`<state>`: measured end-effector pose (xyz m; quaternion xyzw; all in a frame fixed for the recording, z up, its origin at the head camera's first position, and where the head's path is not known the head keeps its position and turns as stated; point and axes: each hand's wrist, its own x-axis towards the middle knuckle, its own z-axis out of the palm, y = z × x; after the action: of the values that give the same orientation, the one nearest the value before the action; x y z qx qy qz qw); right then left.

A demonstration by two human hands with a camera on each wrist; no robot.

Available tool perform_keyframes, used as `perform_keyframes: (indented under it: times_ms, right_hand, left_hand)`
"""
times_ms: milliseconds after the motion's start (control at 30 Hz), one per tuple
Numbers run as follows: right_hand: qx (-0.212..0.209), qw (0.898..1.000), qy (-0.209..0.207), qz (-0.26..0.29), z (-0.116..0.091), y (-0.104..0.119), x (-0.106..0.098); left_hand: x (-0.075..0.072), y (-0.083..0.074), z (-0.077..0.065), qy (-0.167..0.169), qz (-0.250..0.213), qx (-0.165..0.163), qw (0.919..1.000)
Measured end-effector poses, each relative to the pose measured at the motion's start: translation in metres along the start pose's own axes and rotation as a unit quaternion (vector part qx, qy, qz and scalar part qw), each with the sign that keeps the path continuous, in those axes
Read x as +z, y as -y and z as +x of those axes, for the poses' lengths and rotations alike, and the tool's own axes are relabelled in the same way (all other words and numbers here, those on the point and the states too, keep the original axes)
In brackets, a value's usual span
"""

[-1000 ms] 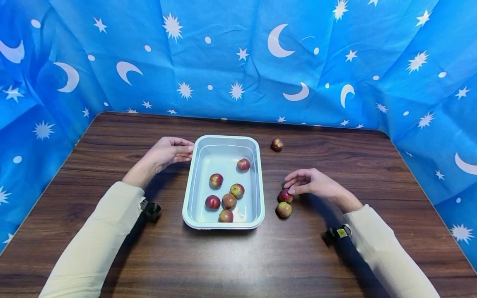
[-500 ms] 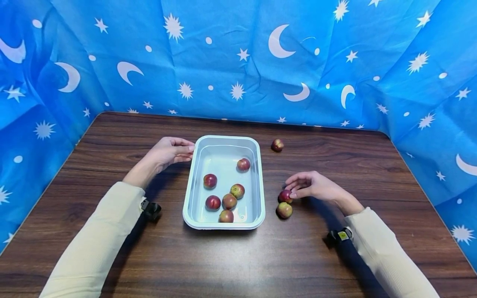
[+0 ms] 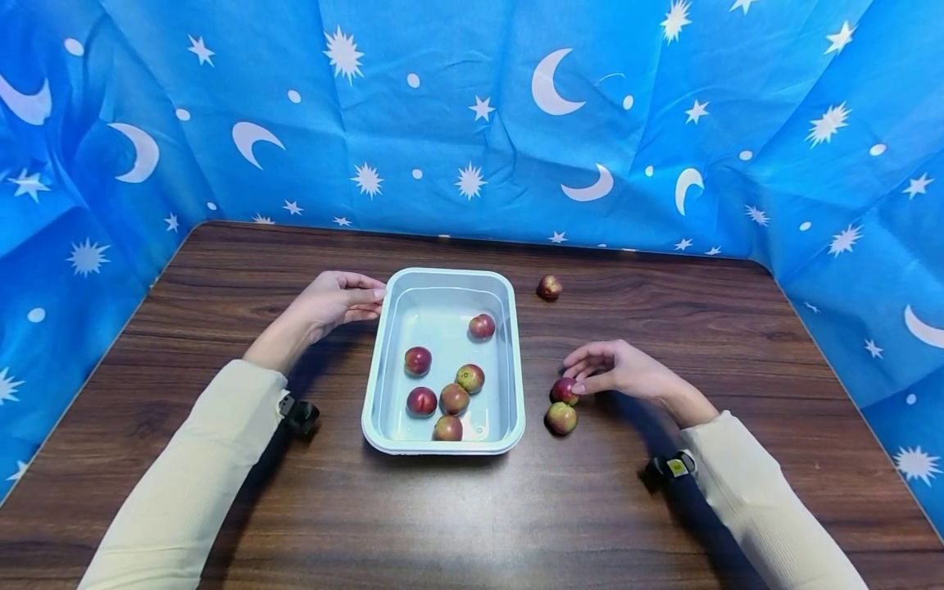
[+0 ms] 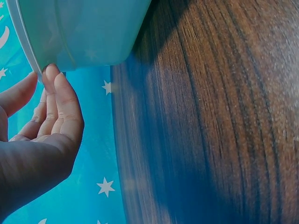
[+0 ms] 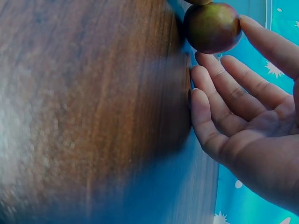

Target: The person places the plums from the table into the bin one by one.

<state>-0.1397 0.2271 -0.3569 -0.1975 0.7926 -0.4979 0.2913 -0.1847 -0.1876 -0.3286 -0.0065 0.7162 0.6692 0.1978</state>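
Note:
My left hand (image 3: 332, 301) pinches the upper left rim of a white plastic tray (image 3: 371, 393), thumb on the rim and fingertips under it in the left wrist view. Several red and yellow-green plums lie in the tray, including a dark red plum (image 3: 417, 360) on its left side. To the right of the tray, my right hand (image 3: 619, 370) pinches a dark red plum (image 3: 564, 391) on the table between thumb and fingertips. Touching it on the near side is a yellow-green plum (image 3: 561, 419). The right wrist view shows the thumb against the held plum (image 5: 212, 28).
A single plum (image 3: 549, 287) lies on the table past the tray's far right corner. The brown wood-grain table (image 3: 457, 524) is bordered at the back and sides by a blue curtain (image 3: 442, 123) with white moons and stars.
One plum inside the tray has rolled left. My right hand has shifted slightly nearer the viewer, with its thumb on the dark red plum. The left hand stays at the rim.

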Motion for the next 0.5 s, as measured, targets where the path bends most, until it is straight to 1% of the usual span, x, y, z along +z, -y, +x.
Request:
perform_keyframes:
  times_ms: [200, 500]
  right_hand:
    - [0.002, 1.000, -0.001, -0.006, 0.0004, 0.0003, 0.0002]
    - [0.009, 1.000, 0.001, -0.006, 0.0008, 0.0006, 0.0002]
  left_hand:
    - [0.0003, 0.0000, -0.0001, -0.005, -0.002, 0.001, 1.0000]
    - [-0.0002, 0.0015, 0.0010, -0.003, 0.004, 0.001, 1.0000]
